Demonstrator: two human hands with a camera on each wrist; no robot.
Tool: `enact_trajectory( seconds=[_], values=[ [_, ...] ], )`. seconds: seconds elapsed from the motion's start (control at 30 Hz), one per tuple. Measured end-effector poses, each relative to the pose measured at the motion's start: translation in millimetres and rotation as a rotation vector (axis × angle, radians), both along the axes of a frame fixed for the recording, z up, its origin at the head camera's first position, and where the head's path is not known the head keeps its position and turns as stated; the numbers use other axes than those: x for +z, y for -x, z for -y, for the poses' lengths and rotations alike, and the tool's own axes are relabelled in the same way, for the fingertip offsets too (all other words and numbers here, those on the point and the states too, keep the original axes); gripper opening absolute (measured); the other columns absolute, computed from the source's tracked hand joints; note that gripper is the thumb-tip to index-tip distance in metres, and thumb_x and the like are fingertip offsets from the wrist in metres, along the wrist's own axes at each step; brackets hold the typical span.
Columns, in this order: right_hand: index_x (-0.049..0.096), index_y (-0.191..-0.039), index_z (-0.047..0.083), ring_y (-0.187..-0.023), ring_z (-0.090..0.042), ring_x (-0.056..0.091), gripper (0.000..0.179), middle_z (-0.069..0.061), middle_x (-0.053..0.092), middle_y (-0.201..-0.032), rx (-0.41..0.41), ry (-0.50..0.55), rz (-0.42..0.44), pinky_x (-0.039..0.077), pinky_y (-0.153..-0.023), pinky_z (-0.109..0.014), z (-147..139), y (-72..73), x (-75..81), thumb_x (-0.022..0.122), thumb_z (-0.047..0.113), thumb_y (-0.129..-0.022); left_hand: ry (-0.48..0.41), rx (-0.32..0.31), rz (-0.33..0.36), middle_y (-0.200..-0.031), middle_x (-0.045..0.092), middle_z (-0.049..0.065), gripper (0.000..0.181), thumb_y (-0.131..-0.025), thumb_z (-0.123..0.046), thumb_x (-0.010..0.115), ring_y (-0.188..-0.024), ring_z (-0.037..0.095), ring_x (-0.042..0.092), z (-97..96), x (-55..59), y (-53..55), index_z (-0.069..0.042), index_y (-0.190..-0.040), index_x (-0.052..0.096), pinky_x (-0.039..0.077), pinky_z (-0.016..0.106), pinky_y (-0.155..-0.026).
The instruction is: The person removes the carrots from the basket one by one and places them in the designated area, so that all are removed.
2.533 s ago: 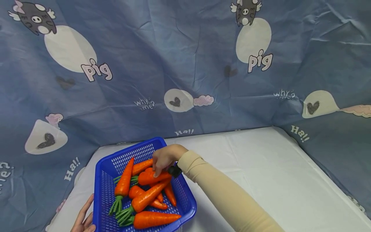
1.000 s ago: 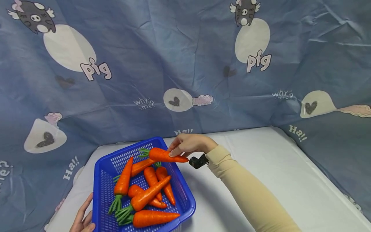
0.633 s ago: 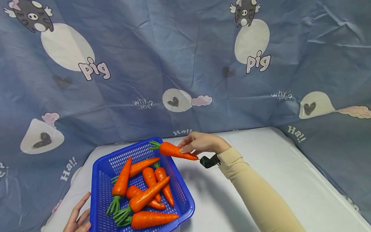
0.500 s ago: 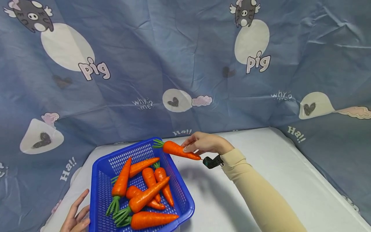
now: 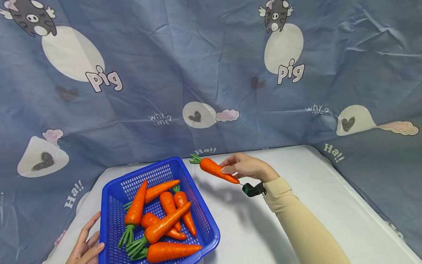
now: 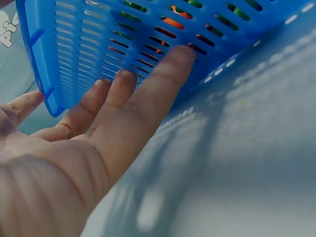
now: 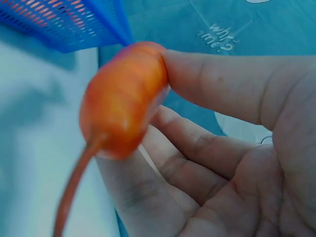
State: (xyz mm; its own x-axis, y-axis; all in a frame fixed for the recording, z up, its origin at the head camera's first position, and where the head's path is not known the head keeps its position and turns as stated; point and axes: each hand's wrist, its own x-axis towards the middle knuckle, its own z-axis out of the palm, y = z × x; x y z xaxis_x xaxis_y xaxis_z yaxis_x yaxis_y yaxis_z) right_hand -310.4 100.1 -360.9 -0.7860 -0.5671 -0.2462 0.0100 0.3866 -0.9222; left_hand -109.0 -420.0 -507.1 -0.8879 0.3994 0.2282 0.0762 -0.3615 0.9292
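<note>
My right hand (image 5: 245,167) pinches an orange carrot (image 5: 214,169) between thumb and fingers, above the table just right of the basket. Its green top points left, and a thin root trails from its tip. In the right wrist view the carrot (image 7: 123,98) appears tip first, thumb on one side and fingers beneath. My left hand (image 5: 84,242) touches the outer left side of the blue basket (image 5: 103,216); the left wrist view has its fairly straight fingers (image 6: 163,79) against the slotted wall. Inside the basket lie several more carrots (image 5: 168,223).
The basket stands on a table with a white cover (image 5: 316,190), which extends to the right. Behind rises a blue printed cloth (image 5: 244,84). A black wrist device (image 5: 253,190) sits under my right wrist.
My right hand has lifted one carrot out of the basket and carried it right, past the rim. The left hand stays at the basket's side, its fingers slightly more spread.
</note>
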Motion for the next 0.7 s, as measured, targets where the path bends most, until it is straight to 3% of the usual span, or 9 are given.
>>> enact_trajectory(
  seconds=[0.3,0.57,0.7],
  values=[
    [0.065,-0.135,-0.009,-0.096,-0.015,0.070,0.040,-0.013,0.073,-0.115,-0.136,0.000,-0.050,0.063,-0.095,-0.039,-20,-13.5,-24.5,0.067,0.012,-0.102,-0.029,0.021,-0.052,-0.142,0.068,-0.012,0.080,-0.109,0.010,0.020,-0.123,0.016,0.073,-2.4,-6.5,0.8,-0.048,-0.165,0.022,0.066,0.043,-0.089],
    [0.062,-0.134,-0.014,-0.091,-0.015,0.072,0.041,-0.017,0.076,-0.111,-0.213,-0.042,-0.055,0.064,-0.089,-0.038,-33,-19.0,-50.6,0.067,0.009,-0.099,-0.145,-0.096,-0.067,-0.148,0.065,-0.007,0.083,-0.107,0.011,0.014,-0.129,0.020,0.070,-1.7,-10.6,4.9,-0.046,-0.168,0.024,0.064,0.045,-0.096],
    [0.062,-0.133,-0.013,-0.084,-0.017,0.072,0.040,-0.017,0.074,-0.107,-0.286,-0.059,-0.066,0.064,-0.083,-0.035,-33,-22.8,-61.4,0.069,0.007,-0.099,-0.139,-0.085,-0.061,-0.147,0.066,-0.008,0.084,-0.107,0.011,0.015,-0.128,0.020,0.070,-1.4,-11.5,5.4,-0.046,-0.168,0.024,0.065,0.045,-0.095]
  ],
)
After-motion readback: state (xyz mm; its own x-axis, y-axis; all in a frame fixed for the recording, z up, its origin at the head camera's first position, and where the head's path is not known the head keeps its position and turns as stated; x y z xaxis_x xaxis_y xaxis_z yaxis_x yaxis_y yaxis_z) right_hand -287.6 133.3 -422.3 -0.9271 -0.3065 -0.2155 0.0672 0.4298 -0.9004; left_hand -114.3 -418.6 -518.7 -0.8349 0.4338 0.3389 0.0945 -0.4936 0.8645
